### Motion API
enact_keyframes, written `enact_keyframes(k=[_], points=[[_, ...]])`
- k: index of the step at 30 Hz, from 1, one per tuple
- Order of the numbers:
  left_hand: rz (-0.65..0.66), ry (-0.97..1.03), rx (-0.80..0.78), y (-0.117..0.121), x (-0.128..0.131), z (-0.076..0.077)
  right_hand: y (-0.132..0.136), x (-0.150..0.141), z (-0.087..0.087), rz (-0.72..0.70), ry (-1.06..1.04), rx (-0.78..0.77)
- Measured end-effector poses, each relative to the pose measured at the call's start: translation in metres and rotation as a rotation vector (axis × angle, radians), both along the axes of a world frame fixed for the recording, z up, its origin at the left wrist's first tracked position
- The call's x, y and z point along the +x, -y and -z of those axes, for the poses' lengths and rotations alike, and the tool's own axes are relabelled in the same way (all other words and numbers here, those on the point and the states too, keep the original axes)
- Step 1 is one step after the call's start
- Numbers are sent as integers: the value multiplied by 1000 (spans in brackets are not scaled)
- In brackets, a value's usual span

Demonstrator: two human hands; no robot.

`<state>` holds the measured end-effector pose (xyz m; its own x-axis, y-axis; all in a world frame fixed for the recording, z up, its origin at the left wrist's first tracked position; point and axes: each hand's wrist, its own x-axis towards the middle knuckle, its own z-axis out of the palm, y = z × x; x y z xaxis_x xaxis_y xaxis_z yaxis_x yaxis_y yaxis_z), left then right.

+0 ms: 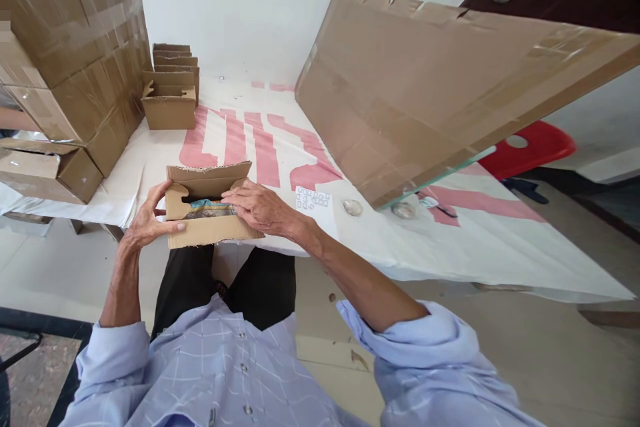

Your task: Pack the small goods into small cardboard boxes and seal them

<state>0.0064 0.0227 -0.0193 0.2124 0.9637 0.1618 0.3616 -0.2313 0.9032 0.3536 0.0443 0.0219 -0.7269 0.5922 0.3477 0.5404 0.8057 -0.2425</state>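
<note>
A small cardboard box (213,231) with raised flaps is at the table's front edge, between my two hands. Inside it lies a clear plastic packet (210,212) with a blue and yellow edge; what it contains I cannot make out. My left hand (150,220) grips the box's left end, thumb on the near flap and fingers behind the side. At the right end, my right hand (263,207) has its fingers closed over the rim, with the fingertips reaching the packet's edge. Whether those fingertips pinch the packet is hidden.
Taped cartons (80,53) are stacked at the left, with an open carton (70,173) before them. Several small open boxes (169,110) stand behind. A large cardboard sheet (425,87) leans at the right. A sticker sheet (313,199) and round clear packets (353,207) lie on the table.
</note>
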Motion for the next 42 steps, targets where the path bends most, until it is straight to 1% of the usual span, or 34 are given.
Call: enact_keyframes(k=[1, 3, 5, 8, 11, 13, 15, 18, 20, 22, 24, 27, 30, 32, 34, 38, 42], points=[[-1, -9, 3, 0, 0, 0, -2, -3, -2, -11, 62, 11], [-1, -27, 12, 2, 0, 0, -4, -7, -9, 15, 174, 58], [2, -29, 26, 3, 0, 1, -3, -4, -18, 84, 243, 132], [15, -14, 39, 4, 0, 2, 3, 8, -33, 214, 288, 255], [24, -7, 46, 4, 1, 2, 9, 17, -46, 317, 364, 307], [25, -6, 48, 3, 2, 2, 12, 16, -52, 322, 454, 275], [25, -3, 42, 4, 2, 1, 12, 11, -56, 282, 543, 199], [27, -10, 32, 5, 2, 1, 4, 1, -56, 224, 601, 31], [38, -22, 33, 5, 3, 0, -6, -5, -51, 194, 592, -98], [51, -25, 28, 5, 4, -1, -18, -10, -42, 166, 544, -199], [64, -15, 18, 4, 4, -1, -27, -14, -30, 125, 482, -246], [100, 1, 19, 3, 3, -1, -31, -17, -14, 52, 412, -220], [145, 10, 35, 4, 0, 0, -26, -17, -8, 68, 336, -166], [160, 13, 36, 5, -1, 0, -22, -16, -11, 110, 239, -160], [161, 15, 31, 6, -2, -1, -18, -13, -21, 137, 82, -191], [144, 48, 25, 3, 1, -3, -19, -1, -47, 154, -258, -333], [106, 93, 15, -10, 6, -2, -25, 14, -70, 189, -422, -460]])
